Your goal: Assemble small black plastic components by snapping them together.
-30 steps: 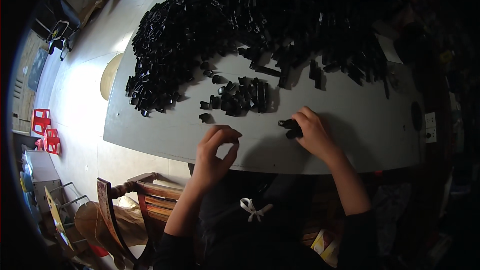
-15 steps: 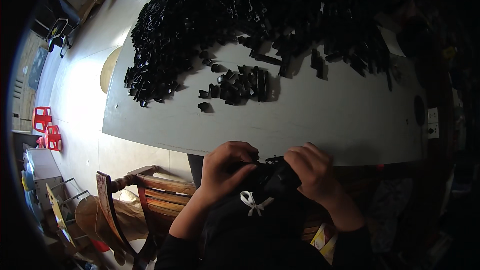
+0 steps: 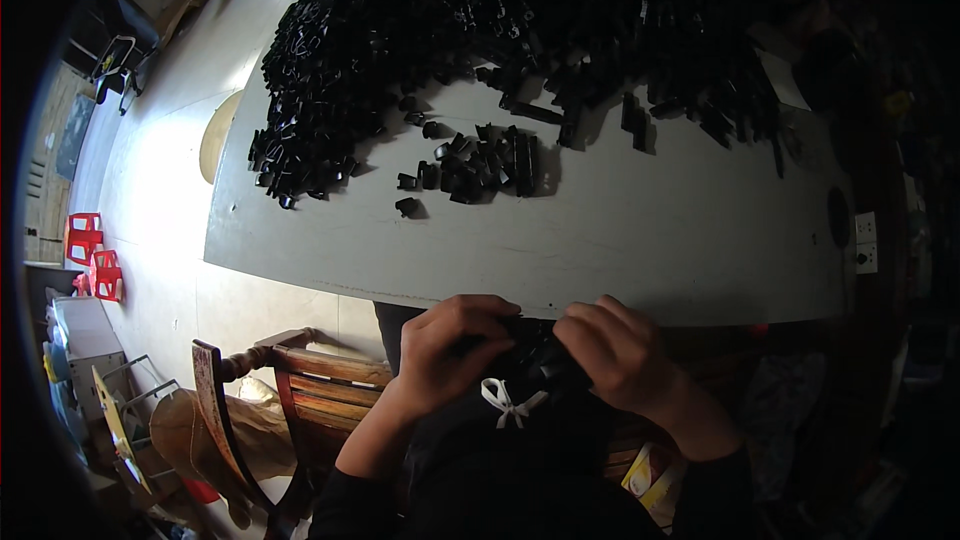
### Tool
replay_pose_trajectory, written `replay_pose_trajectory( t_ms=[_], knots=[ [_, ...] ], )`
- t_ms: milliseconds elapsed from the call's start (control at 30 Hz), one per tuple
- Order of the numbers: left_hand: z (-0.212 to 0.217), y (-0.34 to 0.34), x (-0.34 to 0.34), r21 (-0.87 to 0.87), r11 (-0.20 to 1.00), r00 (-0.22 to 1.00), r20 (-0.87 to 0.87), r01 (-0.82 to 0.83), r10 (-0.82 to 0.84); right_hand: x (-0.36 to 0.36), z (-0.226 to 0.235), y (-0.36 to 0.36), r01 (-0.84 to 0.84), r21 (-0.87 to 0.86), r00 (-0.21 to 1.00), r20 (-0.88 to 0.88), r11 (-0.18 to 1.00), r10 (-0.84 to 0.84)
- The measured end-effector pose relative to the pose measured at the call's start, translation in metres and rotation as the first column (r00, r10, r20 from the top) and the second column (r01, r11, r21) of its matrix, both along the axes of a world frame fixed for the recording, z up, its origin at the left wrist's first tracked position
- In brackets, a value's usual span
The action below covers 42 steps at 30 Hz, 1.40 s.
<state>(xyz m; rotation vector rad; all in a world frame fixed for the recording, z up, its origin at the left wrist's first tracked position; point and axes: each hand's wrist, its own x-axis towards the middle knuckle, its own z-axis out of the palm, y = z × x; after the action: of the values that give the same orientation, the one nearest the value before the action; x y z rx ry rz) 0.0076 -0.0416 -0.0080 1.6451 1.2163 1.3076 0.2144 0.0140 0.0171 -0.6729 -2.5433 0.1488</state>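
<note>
My left hand (image 3: 450, 348) and my right hand (image 3: 618, 355) are both closed, with curled fingers, at the near edge of the table. Between them is a dark black plastic part (image 3: 540, 352), gripped from both sides. Its outline blends into my black clothing, so its exact shape is hidden. Beyond my hands, a small cluster of black plastic pieces (image 3: 475, 172) lies on the grey-white table (image 3: 640, 240). Some of these are short and curved, others long and straight.
A large heap of black plastic pieces (image 3: 340, 70) covers the table's far side. To the left stand a wooden slatted chair (image 3: 330, 390) with a brown cloth and red stools (image 3: 105, 275). A wall socket (image 3: 866, 242) is on the right.
Both hands have shifted slightly lower at the table edge. The right hand has moved a little toward the left one, and the black part between them has turned.
</note>
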Motion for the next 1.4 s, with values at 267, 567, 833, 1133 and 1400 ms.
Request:
replay_pose_trajectory(
  t_ms=[267,567,833,1133,1400],
  knots=[
    [0.009,-0.004,0.020,-0.234,0.923,0.783,0.614,0.305,-0.103,-0.005,0.004,-0.017,-0.272,-0.228,0.961,-0.116,0.935,0.251],
    [-0.011,-0.013,0.017,-0.210,0.896,0.856,0.440,0.391,-0.271,-0.014,-0.033,-0.041,-0.302,-0.453,0.950,-0.213,0.839,0.227],
    [-0.050,0.047,-0.043,0.109,0.838,0.627,-0.614,-0.535,0.480,-0.008,-0.064,-0.034,0.035,-0.688,0.998,0.060,0.725,0.009],
    [-0.061,0.061,-0.052,0.139,0.867,0.533,-0.739,-0.478,0.413,-0.040,-0.079,0.128,0.139,0.007,0.989,0.039,0.990,-0.140],
    [-0.041,0.019,-0.034,-0.030,0.965,0.940,-0.233,-0.262,0.248,-0.014,-0.066,0.071,0.155,-0.148,0.978,0.163,0.977,-0.131]
  ],
)
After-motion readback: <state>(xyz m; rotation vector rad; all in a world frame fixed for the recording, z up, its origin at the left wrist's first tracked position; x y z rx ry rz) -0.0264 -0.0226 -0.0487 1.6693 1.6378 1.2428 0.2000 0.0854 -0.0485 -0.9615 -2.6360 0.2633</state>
